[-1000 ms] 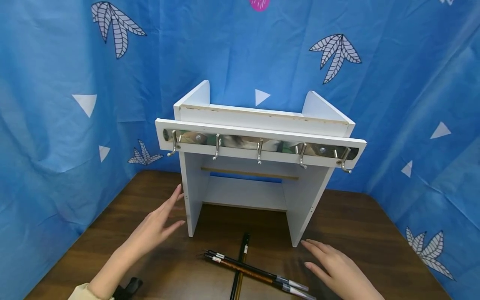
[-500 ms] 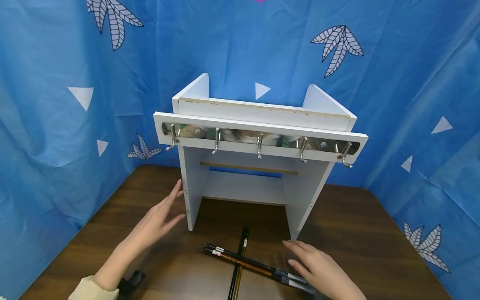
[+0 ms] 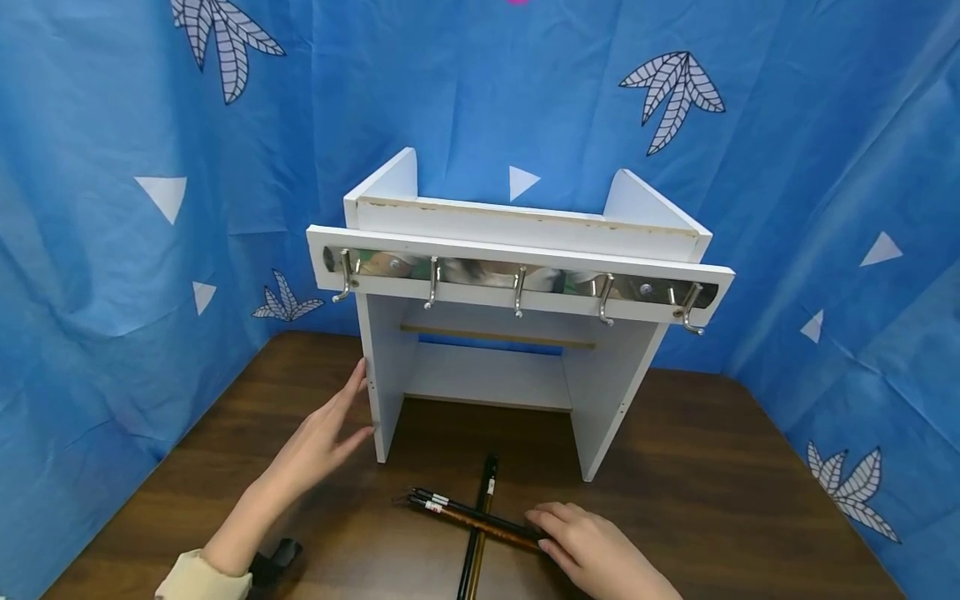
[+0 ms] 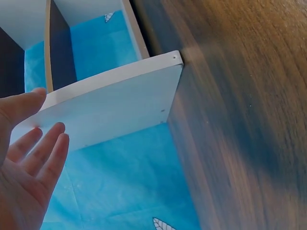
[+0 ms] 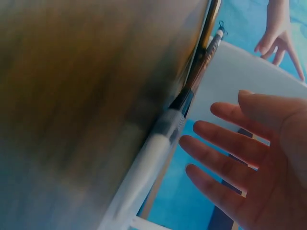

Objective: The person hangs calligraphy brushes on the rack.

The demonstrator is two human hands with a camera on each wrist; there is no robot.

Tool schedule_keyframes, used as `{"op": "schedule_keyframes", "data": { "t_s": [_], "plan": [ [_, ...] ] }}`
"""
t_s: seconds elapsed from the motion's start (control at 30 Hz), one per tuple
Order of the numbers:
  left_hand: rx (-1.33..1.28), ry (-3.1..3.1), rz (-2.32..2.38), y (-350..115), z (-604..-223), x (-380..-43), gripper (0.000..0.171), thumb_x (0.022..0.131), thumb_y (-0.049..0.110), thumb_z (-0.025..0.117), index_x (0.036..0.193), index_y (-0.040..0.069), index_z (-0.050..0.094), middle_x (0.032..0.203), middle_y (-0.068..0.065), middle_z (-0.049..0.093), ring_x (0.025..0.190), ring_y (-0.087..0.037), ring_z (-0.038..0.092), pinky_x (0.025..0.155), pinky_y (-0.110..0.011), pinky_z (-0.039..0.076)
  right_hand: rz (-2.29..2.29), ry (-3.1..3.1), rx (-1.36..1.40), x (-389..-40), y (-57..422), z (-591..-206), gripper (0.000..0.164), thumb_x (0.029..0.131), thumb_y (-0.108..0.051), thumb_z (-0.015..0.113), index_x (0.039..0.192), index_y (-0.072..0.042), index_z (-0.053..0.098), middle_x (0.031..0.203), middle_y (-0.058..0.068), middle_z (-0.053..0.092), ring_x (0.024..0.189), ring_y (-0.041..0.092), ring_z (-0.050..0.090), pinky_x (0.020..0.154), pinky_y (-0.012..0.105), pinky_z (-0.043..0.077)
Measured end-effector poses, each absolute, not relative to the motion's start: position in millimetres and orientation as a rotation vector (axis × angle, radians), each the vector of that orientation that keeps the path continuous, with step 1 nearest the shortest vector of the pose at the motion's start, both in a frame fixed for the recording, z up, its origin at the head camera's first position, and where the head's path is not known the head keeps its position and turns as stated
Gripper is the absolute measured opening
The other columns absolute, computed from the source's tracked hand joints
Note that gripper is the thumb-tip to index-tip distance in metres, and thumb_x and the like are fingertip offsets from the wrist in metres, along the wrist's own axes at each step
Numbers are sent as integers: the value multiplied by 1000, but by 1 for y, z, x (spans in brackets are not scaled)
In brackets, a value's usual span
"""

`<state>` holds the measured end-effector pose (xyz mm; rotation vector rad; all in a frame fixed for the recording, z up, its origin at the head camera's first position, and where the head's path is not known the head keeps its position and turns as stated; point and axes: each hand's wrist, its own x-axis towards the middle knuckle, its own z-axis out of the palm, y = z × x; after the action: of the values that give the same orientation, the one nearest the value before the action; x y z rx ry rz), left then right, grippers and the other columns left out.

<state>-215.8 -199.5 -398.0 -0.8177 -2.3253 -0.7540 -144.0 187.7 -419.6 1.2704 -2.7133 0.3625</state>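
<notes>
A white shelf unit (image 3: 525, 221) stands on the table, a white board with metal hooks (image 3: 480, 251) across its front. My left hand (image 3: 307, 457) is at its left side panel (image 4: 110, 105), fingers extended, thumb by the front edge. In front lie two calligraphy brushes (image 3: 468, 518) with clear-capped tips, crossing over another pair of brushes (image 3: 472, 567). My right hand (image 3: 596, 552) hovers over the capped ends, which it hides in the head view. In the right wrist view, its fingers (image 5: 230, 148) are spread beside a brush's clear cap (image 5: 144, 163), nothing gripped.
A blue patterned curtain (image 3: 480, 83) surrounds the dark wooden table (image 3: 690, 483) at the back and sides. A small black object (image 3: 277, 560) shows beside my left wrist. The shelf's right side panel (image 3: 615, 400) rises just beyond my right hand.
My right hand has moved left, from beside the shelf's right panel to over the brushes' capped ends. The left hand stays by the left panel. The head view has tilted down slightly.
</notes>
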Motion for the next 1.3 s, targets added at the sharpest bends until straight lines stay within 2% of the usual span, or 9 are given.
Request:
{"op": "schedule_keyframes", "data": {
  "t_s": [0.43, 0.57, 0.77, 1.07, 1.3],
  "plan": [
    [-840, -2256, -688, -201, -403, -224, 103, 69, -9, 78, 149, 1, 12, 130, -25, 49, 98, -34, 61, 73, -42, 52, 203, -2663, 1304, -150, 169, -422, 34, 76, -19, 78, 106, -11, 65, 94, -4, 59, 82, 9, 57, 63, 20, 48],
    [-843, -2249, -678, -200, -404, -226, 104, 69, -9, 78, 148, 1, 11, 133, -25, 46, 97, -34, 62, 72, -42, 53, 180, -2683, 1296, -151, 164, -422, 39, 77, -21, 78, 111, -10, 64, 97, -2, 60, 84, 11, 59, 64, 21, 49],
    [-819, -2272, -630, -200, -404, -226, 105, 71, -5, 78, 150, 5, 9, 130, -24, 49, 94, -33, 63, 66, -41, 54, 196, -2700, 1284, -152, 164, -422, 37, 78, -16, 76, 113, -8, 64, 100, 1, 61, 86, 12, 60, 65, 21, 50],
    [-817, -2318, -661, -195, -403, -226, 105, 74, -3, 76, 151, 8, 5, 136, -27, 42, 99, -37, 60, 67, -42, 54, 203, -2768, 1283, -153, 165, -423, 34, 82, -7, 71, 115, -9, 63, 97, -1, 61, 83, 10, 61, 63, 21, 50],
    [-808, -2332, -657, -195, -404, -225, 103, 75, -3, 76, 151, 9, 7, 137, -27, 40, 99, -36, 61, 66, -40, 54, 199, -2780, 1287, -155, 161, -422, 37, 80, -4, 72, 116, -9, 63, 95, -1, 61, 81, 9, 61, 62, 20, 50]
  ]
}}
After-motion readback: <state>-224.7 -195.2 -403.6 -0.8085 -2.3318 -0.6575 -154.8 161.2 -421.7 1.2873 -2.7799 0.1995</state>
